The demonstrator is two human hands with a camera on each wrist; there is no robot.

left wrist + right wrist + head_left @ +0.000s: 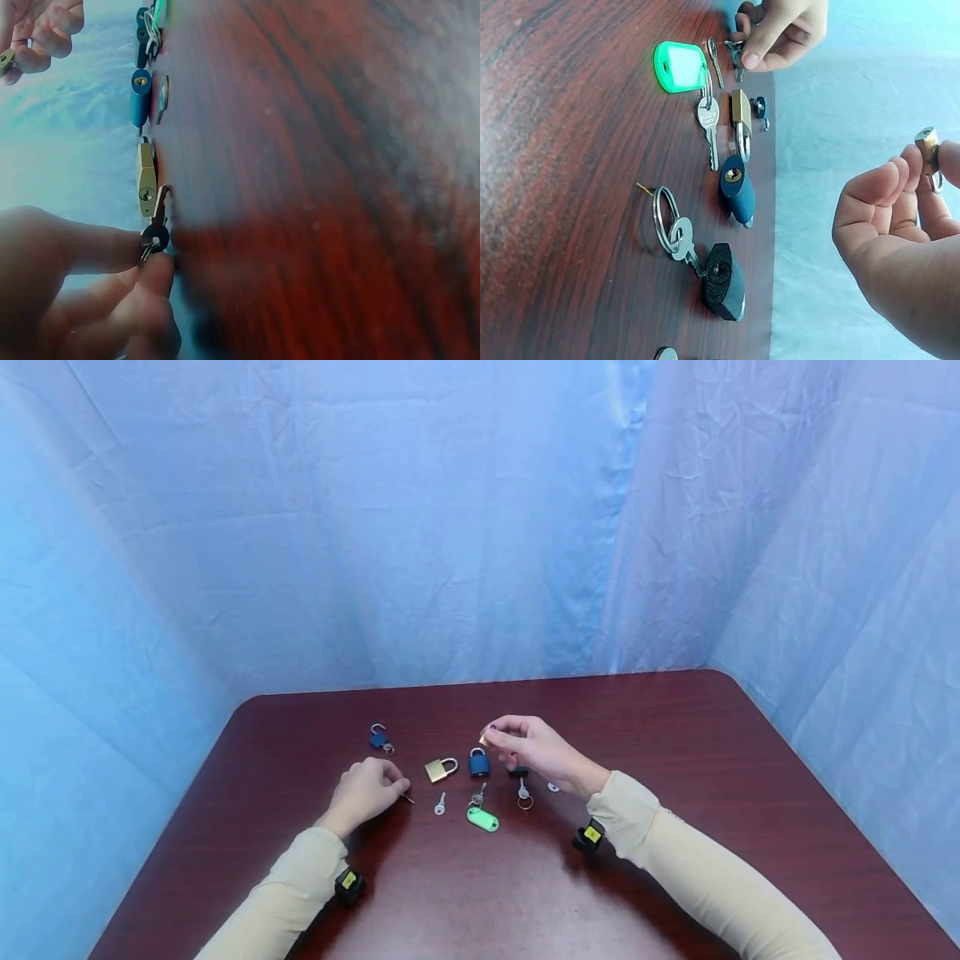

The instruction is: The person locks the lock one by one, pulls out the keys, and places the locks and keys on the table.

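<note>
My left hand (397,787) rests on the dark red table (675,760) and pinches a small black-headed key (155,236) between thumb and forefinger. The key's blade points toward a brass padlock (441,768) lying just to its right. My right hand (492,737) is raised a little above the table and pinches a small brass padlock (928,150) at its fingertips. Below that hand lie a blue padlock (479,762) and a black padlock (725,281) with a key and ring (667,219).
An open blue padlock (378,737) lies at the far left of the group. A loose silver key (439,804) and a green tag with keys (483,817) lie nearer me. Blue cloth (450,527) hangs behind and beside the table.
</note>
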